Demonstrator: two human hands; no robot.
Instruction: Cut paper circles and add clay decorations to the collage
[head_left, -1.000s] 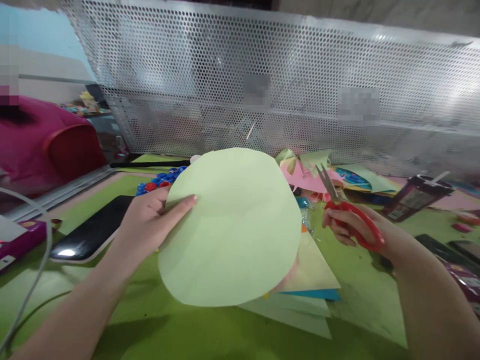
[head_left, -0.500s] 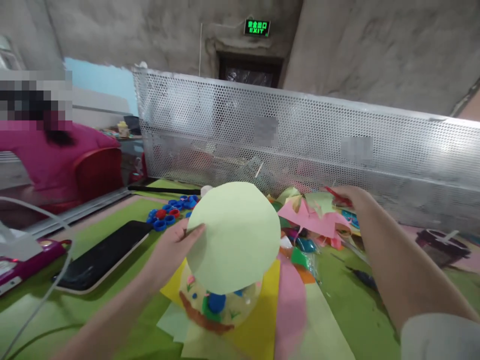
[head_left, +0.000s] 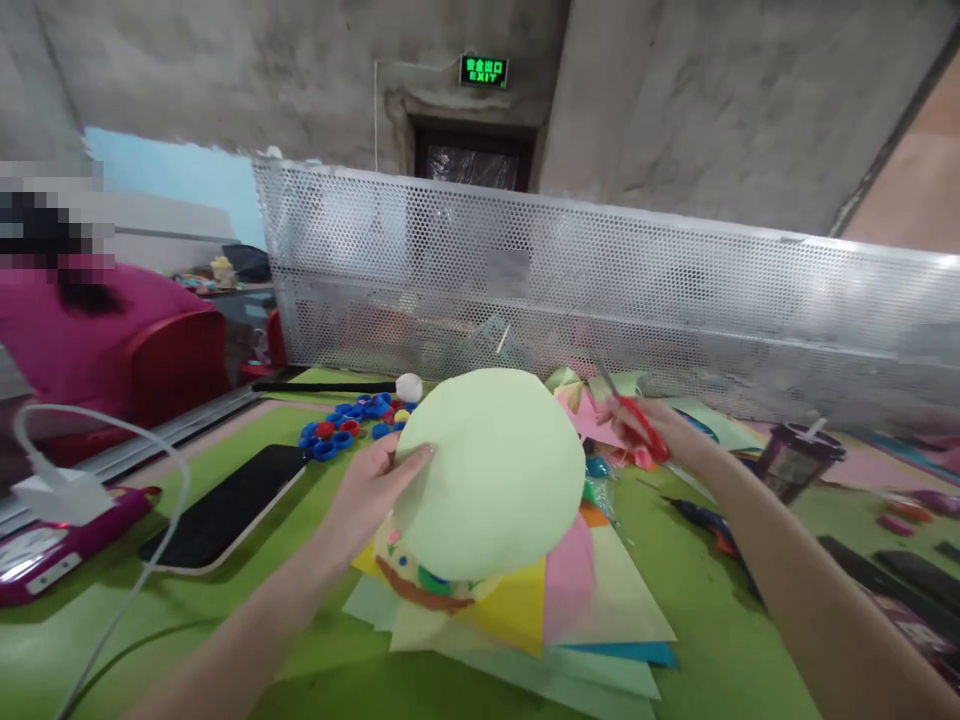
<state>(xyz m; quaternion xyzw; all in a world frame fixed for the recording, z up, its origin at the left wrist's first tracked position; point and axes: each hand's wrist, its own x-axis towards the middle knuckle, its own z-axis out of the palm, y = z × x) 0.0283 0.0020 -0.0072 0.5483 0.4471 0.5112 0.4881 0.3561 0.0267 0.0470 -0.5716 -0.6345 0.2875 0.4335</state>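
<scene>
A roughly round piece of pale green paper is pinched at its left edge by my left hand. On the right, my right hand grips red-handled scissors, blades pointing up and left, apart from the green paper. Below the held paper lies a decorated round piece with a brown band and small flowers, partly hidden. It rests on a yellow sheet over a stack of coloured papers. Pink paper scraps lie just beyond the scissors.
A black phone and a purple power strip with a white plug are on the left. Blue and red rings sit behind them. A lidded dark cup stands right. A perforated metal screen runs behind; a person in pink sits left.
My right hand has come nearer with the scissors, which now show clearly, blades up. The view has shifted, showing more of the table's right side. My left hand still holds the round green paper.
</scene>
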